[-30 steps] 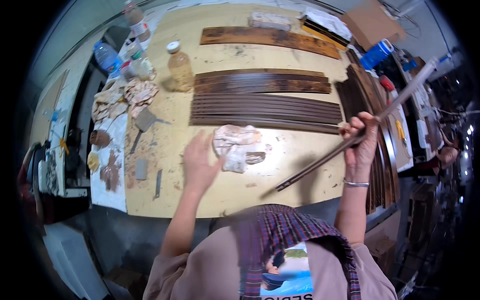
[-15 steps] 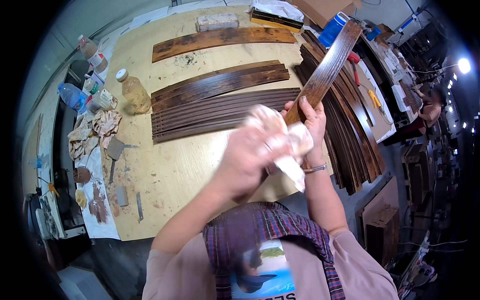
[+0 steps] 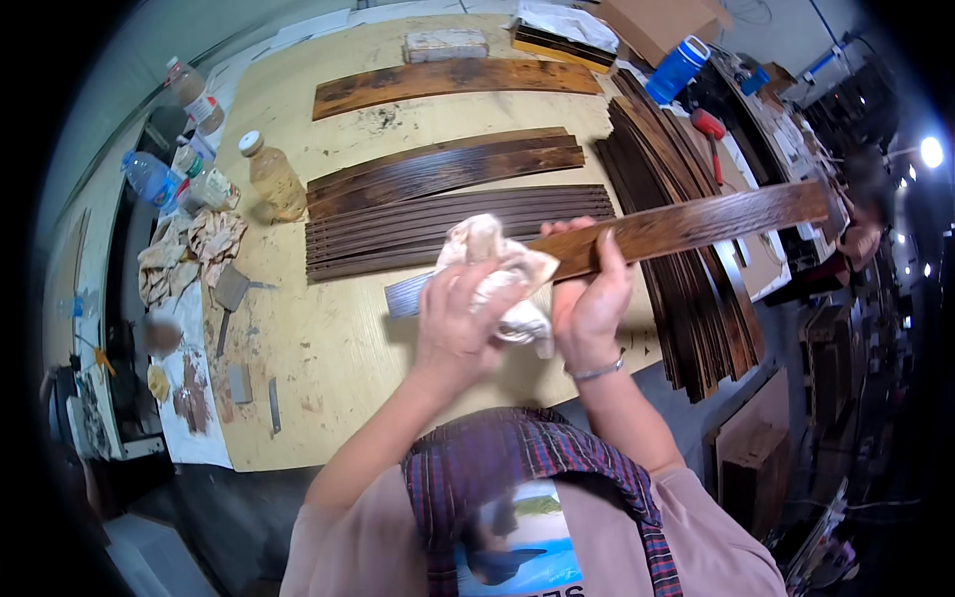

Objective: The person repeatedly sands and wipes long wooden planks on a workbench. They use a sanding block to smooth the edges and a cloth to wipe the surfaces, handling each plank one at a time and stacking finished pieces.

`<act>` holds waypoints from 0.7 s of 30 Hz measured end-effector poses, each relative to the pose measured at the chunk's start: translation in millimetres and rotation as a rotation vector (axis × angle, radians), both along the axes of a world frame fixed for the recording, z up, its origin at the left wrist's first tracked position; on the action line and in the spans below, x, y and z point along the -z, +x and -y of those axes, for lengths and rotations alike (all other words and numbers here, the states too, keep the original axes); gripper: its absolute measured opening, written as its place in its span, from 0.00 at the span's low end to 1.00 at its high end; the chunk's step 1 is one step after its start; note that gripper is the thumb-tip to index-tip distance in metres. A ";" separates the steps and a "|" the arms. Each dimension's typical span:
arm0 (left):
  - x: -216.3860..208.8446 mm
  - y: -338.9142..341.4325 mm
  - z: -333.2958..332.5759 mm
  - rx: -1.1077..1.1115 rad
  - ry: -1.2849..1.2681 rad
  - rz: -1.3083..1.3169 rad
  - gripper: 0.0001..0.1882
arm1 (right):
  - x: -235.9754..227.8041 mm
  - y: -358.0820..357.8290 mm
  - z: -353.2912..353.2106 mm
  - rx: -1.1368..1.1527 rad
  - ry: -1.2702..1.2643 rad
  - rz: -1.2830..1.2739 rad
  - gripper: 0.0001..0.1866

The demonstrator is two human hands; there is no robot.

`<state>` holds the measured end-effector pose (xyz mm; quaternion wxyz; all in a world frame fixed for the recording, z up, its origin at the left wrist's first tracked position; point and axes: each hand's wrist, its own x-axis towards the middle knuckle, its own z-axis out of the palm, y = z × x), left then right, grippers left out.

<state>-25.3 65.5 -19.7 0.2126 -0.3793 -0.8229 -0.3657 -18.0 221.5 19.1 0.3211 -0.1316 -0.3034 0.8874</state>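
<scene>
A long, glossy brown wooden plank [image 3: 696, 227] lies across both hands, its right end raised toward the stacked planks. My right hand [image 3: 594, 289] grips it near the middle, thumb on top and fingers underneath. My left hand [image 3: 460, 316] is closed round a crumpled white cloth [image 3: 497, 261] with brownish stains, pressed on the plank's left part. The cloth and hand hide some of that part; the left end shows beyond them. Behind the hands are dark grooved slats [image 3: 448, 229] side by side, with brown boards [image 3: 458, 164] beyond them.
At the right edge stands a long stack of dark planks [image 3: 686, 298], near a red mallet [image 3: 708, 124] and a blue jug [image 3: 679, 70]. Bottles, including one of amber liquid [image 3: 274, 179], and stained rags [image 3: 189, 257] sit at left. Another person [image 3: 863, 239] is at far right.
The plank has swung from steeply upright to nearly level, its far end going down to the right. The cloth in my left hand has shifted left along it.
</scene>
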 end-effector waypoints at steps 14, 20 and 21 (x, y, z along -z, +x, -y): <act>23.8 38.5 24.2 0.030 -0.027 0.351 0.28 | 1.5 123.0 -42.4 -0.269 0.186 0.299 0.20; 104.9 -9.4 68.8 -0.247 -0.037 0.363 0.18 | 41.0 175.0 -16.1 -0.151 0.322 0.340 0.18; 124.8 -20.8 84.5 -0.396 -0.031 0.444 0.18 | 47.4 178.4 -14.1 -0.174 0.409 0.295 0.18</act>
